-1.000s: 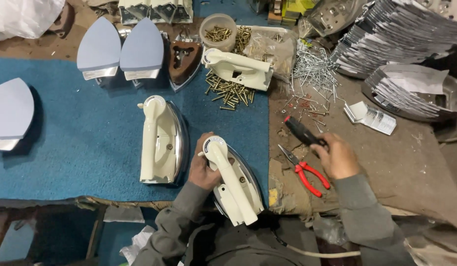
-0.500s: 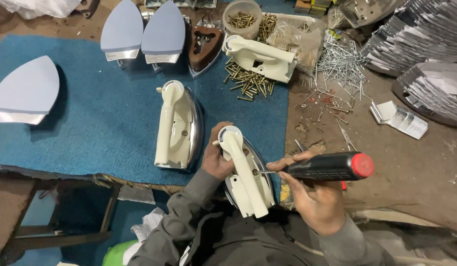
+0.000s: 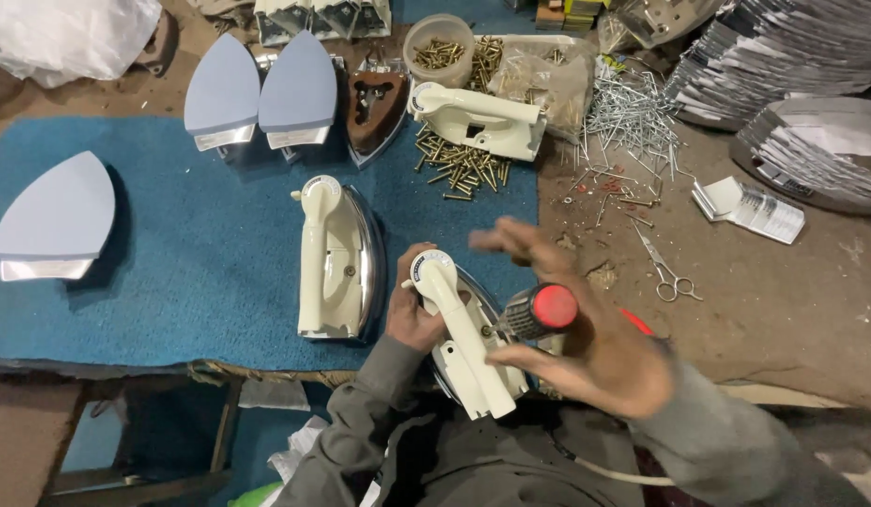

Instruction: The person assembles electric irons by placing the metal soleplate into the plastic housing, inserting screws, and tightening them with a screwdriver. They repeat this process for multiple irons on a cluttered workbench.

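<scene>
Screwdriver (image 3: 539, 312) is now pointing at me, red cap up, my right hand (image 3: 585, 352) loosely cupping it with fingers spreading. I'm seeing my left hand (image 3: 412, 314) still clasping the cream iron (image 3: 463, 338).

A cream iron (image 3: 463, 343) is seen; screwdriver (image 3: 540, 310) black, capped red; mat (image 3: 154, 253) plain blue at nine o'clock; screws (image 3: 459, 164) brass-coloured at twelve.

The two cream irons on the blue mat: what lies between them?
In the head view, only the left hand lies between the finished iron and the held iron, gripping the latter; above the hand, bare blue mat shows.
</scene>
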